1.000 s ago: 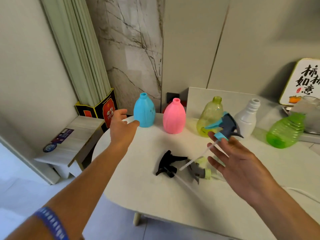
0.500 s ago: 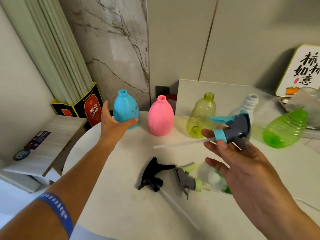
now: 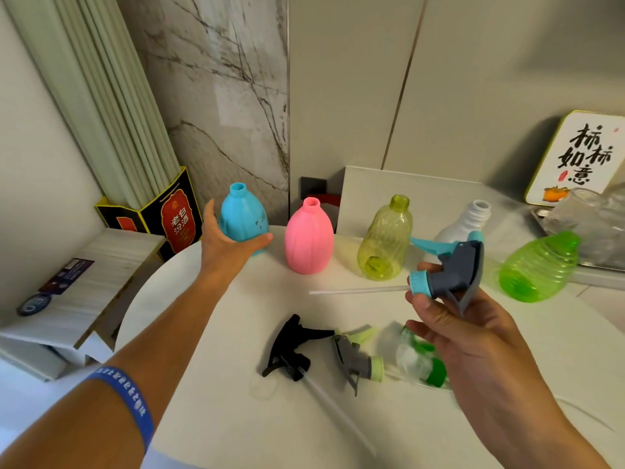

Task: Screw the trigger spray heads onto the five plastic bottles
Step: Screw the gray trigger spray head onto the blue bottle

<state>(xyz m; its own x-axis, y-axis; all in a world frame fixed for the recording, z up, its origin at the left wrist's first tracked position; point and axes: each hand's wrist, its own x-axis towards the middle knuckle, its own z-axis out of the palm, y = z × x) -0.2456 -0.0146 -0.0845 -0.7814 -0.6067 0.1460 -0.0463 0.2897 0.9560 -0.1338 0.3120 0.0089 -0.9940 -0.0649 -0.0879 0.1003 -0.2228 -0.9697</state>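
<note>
A white rounded table (image 3: 209, 418) is standing against a wall of marble panel and plain grey boards, with a pale ribbed curtain hanging at the left and a low wooden shelf (image 3: 84, 286) lying beside the table's left edge. Along the far edge, smooth plastic bottles are standing open-necked: a blue bottle (image 3: 243, 221), a pink bottle (image 3: 308, 239), a translucent yellow-green bottle (image 3: 385, 242) and a white bottle (image 3: 463, 225), while a ribbed green bottle (image 3: 537, 269) is leaning near the right edge. Near the table's middle a black spray head (image 3: 291, 350), a grey-and-lime spray head (image 3: 358, 360) and a clear-and-green spray head (image 3: 419, 360) are lying on their sides. The left hand (image 3: 226, 242) is curling thumb and fingers round the blue bottle's base. The right hand (image 3: 460, 330), palm up, is pinching a grey-and-blue spray head (image 3: 453, 272) above the table, its white tube pointing left.
</note>
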